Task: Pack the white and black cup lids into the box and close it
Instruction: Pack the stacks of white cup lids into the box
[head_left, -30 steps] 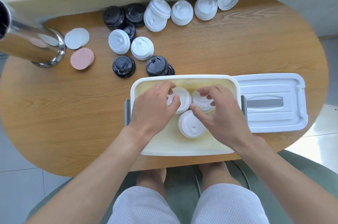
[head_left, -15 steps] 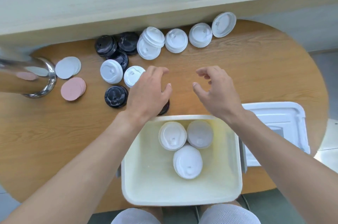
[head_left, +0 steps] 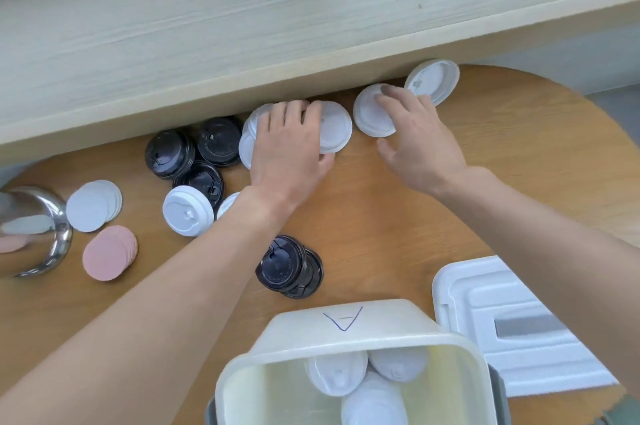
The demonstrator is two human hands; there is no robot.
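While the box [head_left: 349, 338] sits open at my near edge of the table [head_left: 398, 227] with three white lids [head_left: 337, 374] lying in it, just as half a second ago, its cover [head_left: 526, 324] rests beside it on my right. Both my hands have since reached from just past the box to the far row. My left hand [head_left: 289, 144] lies spread, fingers curled, over a white lid stack [head_left: 334, 128] beside the black lids [head_left: 194, 154], and my right hand [head_left: 415, 137], open, touches another white lid [head_left: 369, 112] with its fingertips.
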